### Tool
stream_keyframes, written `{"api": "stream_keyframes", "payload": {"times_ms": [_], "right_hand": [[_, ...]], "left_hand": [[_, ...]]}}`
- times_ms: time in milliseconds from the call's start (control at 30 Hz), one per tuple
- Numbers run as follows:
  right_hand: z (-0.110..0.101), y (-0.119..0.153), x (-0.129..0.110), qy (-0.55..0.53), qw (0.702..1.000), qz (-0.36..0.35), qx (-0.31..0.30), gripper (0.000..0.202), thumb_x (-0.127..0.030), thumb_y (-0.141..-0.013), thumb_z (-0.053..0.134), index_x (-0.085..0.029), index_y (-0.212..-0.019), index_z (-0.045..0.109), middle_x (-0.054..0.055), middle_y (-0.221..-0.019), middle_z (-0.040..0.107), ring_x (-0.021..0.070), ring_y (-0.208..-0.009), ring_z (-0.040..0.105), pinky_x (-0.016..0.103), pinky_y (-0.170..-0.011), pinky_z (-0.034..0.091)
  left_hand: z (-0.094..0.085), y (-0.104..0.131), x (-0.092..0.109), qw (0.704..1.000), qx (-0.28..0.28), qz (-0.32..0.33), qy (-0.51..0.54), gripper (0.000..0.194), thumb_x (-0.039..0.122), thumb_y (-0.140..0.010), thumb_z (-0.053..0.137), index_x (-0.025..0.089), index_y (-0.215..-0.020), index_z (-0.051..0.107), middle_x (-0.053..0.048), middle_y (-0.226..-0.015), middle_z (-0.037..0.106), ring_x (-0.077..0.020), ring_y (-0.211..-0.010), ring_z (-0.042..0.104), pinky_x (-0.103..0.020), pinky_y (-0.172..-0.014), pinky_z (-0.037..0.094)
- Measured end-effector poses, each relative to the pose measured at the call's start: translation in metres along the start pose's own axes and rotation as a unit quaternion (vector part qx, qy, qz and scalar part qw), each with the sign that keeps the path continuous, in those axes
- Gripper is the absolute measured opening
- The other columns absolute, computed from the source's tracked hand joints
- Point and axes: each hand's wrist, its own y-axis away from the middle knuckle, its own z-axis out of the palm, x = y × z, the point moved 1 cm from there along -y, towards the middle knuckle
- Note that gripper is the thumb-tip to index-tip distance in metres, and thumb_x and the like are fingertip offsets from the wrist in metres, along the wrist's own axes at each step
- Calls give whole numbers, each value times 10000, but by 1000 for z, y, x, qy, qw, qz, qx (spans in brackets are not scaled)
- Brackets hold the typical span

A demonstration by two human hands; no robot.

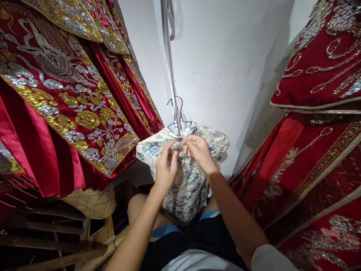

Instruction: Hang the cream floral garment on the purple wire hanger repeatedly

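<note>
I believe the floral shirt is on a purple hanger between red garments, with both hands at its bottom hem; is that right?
Not quite: the head view shows the left hand and right hand up near the neckline of the floral shirt, not at its bottom hem. The shirt is indeed on a purple hanger between red garments.

- No text, label, brand, number or sign can be read
</note>
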Motion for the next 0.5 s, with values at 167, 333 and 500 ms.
{"api": "stream_keyframes", "payload": {"times_ms": [167, 333, 500], "right_hand": [[0, -7, 10, 68, 997, -28, 31, 185, -336, -836, 578, -195, -716, 582, -44, -501, 527, 104, -435, 432, 232, -442, 295], [-2, 9, 59, 128, 989, 11, 67, 282, -390, -799, 587, -223, -594, 490, -58, -466, 432, 105, -437, 372, 251, -451, 255], [2, 51, 92, 20, 995, 88, 31, 240, -387, -763, 577, -211, -606, 534, -62, -435, 442, 102, -417, 367, 246, -449, 267]], "left_hand": [[-5, -59, 18, 992, -31, 95, -75, 123, 204, -955, 533, 177, -941, 651, -41, -872, 682, -170, -790, 615, -284, -755, 458], [-33, -66, 11, 992, 120, -21, 35, 62, 230, -899, 626, 181, -904, 664, -14, -881, 661, -164, -853, 589, -283, -831, 452], [-82, -57, -51, 920, 267, -216, 187, 153, 168, -946, 452, 179, -854, 574, -17, -847, 586, -153, -874, 563, -298, -875, 456]]}}
